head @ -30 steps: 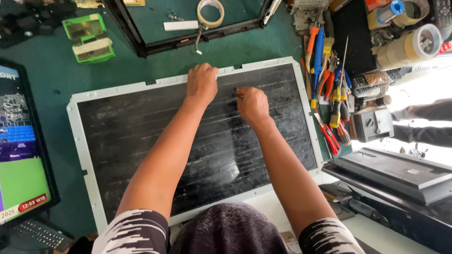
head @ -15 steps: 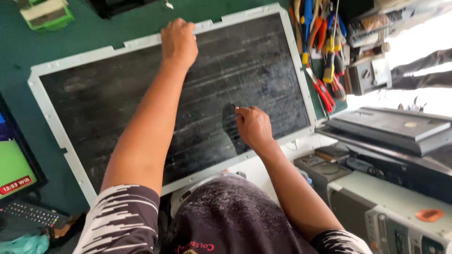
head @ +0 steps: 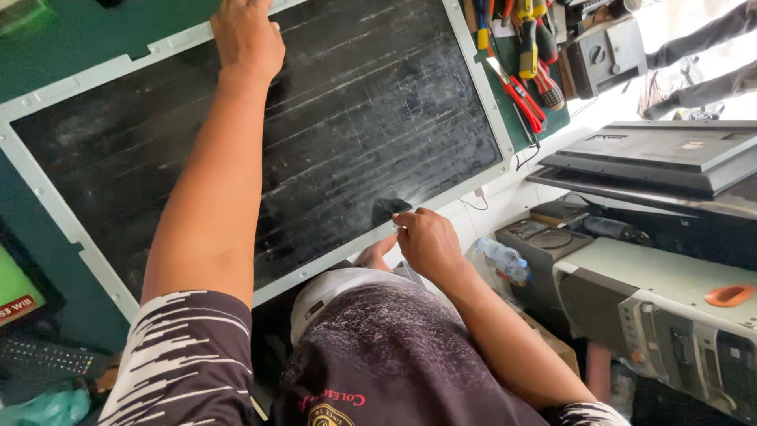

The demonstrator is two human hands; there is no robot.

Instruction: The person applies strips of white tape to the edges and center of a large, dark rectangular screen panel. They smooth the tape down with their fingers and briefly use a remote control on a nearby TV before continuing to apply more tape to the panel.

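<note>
A green workbench point(head: 95, 35) carries a large dark panel point(head: 315, 134) in a pale frame, lying flat and overhanging the near edge; along the bench's right end lies a row of pliers and screwdrivers point(head: 528, 71) with red and yellow handles; beside them sits a small grey box point(head: 607, 51).

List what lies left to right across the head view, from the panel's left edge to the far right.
Dark screen panel → left hand → right hand → red-handled pliers → grey flat casing → orange handle.
</note>
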